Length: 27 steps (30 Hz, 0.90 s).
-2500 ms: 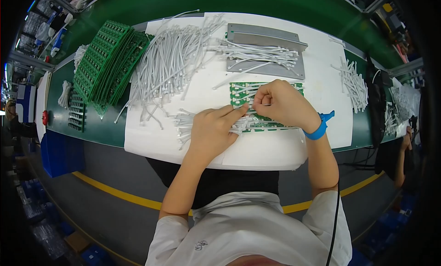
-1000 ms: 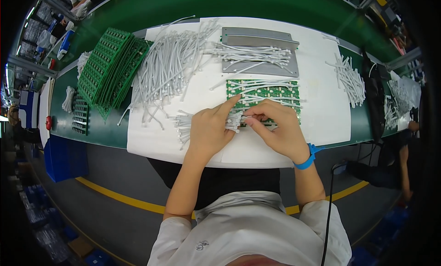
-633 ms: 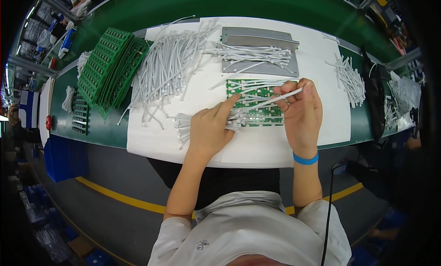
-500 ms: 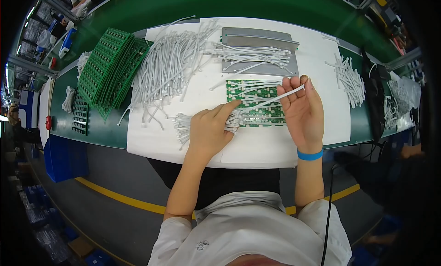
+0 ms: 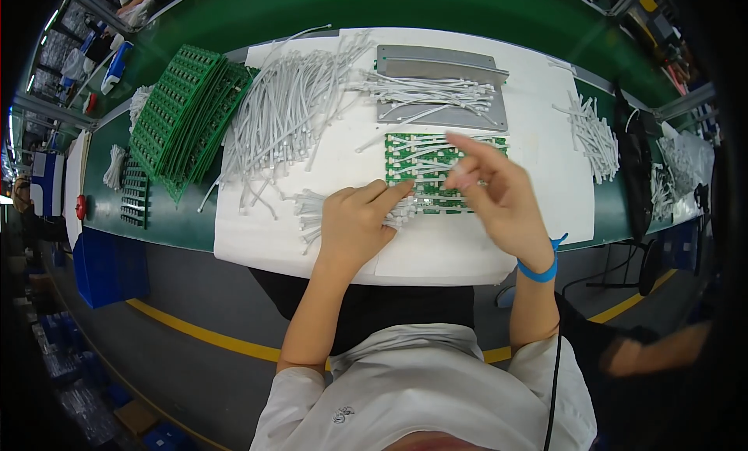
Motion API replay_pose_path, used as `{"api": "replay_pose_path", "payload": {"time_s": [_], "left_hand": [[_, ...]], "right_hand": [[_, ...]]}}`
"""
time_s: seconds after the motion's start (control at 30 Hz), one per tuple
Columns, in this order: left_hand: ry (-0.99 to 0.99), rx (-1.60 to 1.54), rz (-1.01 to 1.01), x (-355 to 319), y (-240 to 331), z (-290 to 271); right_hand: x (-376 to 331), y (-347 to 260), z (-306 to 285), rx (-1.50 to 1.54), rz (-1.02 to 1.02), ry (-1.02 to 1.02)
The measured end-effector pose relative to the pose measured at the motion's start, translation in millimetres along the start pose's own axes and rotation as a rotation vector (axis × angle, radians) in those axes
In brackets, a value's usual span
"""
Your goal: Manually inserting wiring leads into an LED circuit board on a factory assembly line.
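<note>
A green circuit board (image 5: 427,174) lies on the white sheet (image 5: 436,256), with several white cables plugged in or lying across it; which, I cannot tell everywhere. At the board's left edge, my left hand (image 5: 354,221) is closed around a bundle of white cables (image 5: 310,217), whose connector ends poke out by the fingertips. My right hand (image 5: 506,202), wearing a blue wristband (image 5: 539,273), hangs over the board's right part. Its index finger points left and the others are bent. Motion smears the fingers, so whether they hold a cable is unclear.
A large heap of white cables (image 5: 284,112) spreads left of the board, beside stacked green circuit boards (image 5: 183,112). Behind the board, more cables (image 5: 436,93) rest on a grey metal fixture (image 5: 444,59). Another cable pile (image 5: 596,139) sits right. A co-worker's arm (image 5: 658,354) shows lower right.
My right hand has turned from palm-up to fingers pointing left over the board; the white cable it held up no longer shows. My left hand stays put. A co-worker's arm has moved at the right.
</note>
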State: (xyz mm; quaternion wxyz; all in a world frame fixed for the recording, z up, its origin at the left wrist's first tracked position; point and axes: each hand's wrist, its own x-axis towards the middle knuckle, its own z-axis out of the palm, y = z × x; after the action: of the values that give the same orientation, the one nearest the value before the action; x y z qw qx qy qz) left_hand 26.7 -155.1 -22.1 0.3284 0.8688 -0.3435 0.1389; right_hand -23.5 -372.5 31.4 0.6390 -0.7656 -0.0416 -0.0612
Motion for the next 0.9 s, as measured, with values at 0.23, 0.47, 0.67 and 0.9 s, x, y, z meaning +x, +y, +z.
{"api": "replay_pose_path", "payload": {"time_s": [0.23, 0.47, 0.67, 0.9], "left_hand": [[-0.036, -0.008, -0.051, 2, 2, -2], [-0.055, -0.029, -0.053, 2, -1, -2], [-0.071, -0.027, -0.05, 2, -1, -2], [-0.068, -0.023, -0.043, 1, -2, -1]], "right_hand": [[15, -4, 7, -0.253, 0.368, -0.079], [18, 16, 11, -0.423, 0.096, -0.083], [19, 14, 16, -0.549, 0.05, -0.089], [26, 17, 12, -0.5, 0.186, -0.092]]}}
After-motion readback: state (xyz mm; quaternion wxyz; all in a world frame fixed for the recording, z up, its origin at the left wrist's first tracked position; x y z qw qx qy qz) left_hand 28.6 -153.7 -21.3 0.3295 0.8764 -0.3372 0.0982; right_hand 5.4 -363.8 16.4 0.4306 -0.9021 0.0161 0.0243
